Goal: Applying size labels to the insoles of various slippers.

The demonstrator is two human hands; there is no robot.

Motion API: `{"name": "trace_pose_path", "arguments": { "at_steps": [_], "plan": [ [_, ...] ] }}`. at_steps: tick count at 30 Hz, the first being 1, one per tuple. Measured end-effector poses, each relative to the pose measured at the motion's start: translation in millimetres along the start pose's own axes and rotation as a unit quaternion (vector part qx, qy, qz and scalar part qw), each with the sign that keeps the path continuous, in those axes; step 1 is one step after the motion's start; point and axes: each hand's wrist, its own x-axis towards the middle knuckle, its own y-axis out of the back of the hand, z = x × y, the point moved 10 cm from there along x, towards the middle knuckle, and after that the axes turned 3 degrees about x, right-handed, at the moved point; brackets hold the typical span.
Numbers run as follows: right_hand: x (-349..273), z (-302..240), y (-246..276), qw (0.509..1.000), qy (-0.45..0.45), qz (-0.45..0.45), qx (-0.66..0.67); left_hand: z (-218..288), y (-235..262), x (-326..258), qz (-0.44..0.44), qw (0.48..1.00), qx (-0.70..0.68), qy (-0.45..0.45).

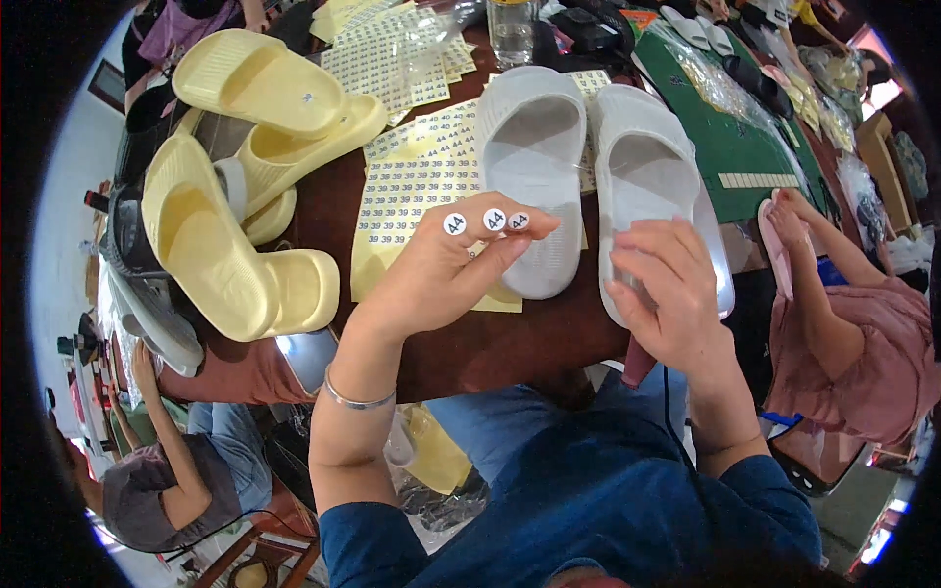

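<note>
A pair of pale grey slides lies side by side in front of me, the left slide (534, 147) and the right slide (647, 147), heels toward me. My left hand (446, 260) is beside the left slide's heel, its fingers curled and the thumb close to the index finger. Several small round white stickers (494, 220) with dark print cling along that index finger. Above the heel of the right slide, my right hand (676, 294) has its fingers loosely bent, thumb apart, with nothing visible in them. Whether its fingertips touch the slide, I cannot tell.
Printed sticker sheets (412, 186) lie under and beside the left slide. Yellow slides (201, 240) are piled at the left. A clear glass (512, 34) stands at the back. A green mat (725, 186) covers the right side. Co-workers sit at left and right, one holding a pink slide (776, 245).
</note>
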Motion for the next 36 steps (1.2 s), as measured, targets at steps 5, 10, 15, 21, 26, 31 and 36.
{"name": "trace_pose_path", "arguments": {
  "at_steps": [5,10,15,21,26,31,36],
  "plan": [
    [22.4,0.2,15.5,0.996,0.043,0.080,0.024,-21.0,38.0,-1.1,0.130,0.990,0.019,0.058],
    [29.5,-48.7,-8.1,0.989,0.107,0.028,0.094,-42.3,97.8,-15.6,0.237,0.908,0.326,0.112],
    [33.5,-95.8,-64.4,0.969,0.179,-0.164,0.041,-73.3,115.0,-28.2,0.211,0.840,0.424,0.265],
    [37.8,-86.8,-100.9,0.946,0.217,-0.225,-0.083,-89.1,135.2,-39.9,0.263,0.855,0.330,0.302],
    [36.7,-88.9,-106.2,0.948,0.228,-0.215,-0.060,-106.4,143.9,-45.6,0.301,0.904,0.124,0.278],
    [38.8,-76.7,-107.0,0.963,0.212,-0.162,-0.026,-95.7,130.8,-44.6,0.278,0.924,-0.023,0.261],
    [43.5,-80.8,-94.3,0.958,0.224,-0.177,-0.042,-83.6,135.2,-44.4,0.284,0.931,-0.070,0.218]
  ]
}}
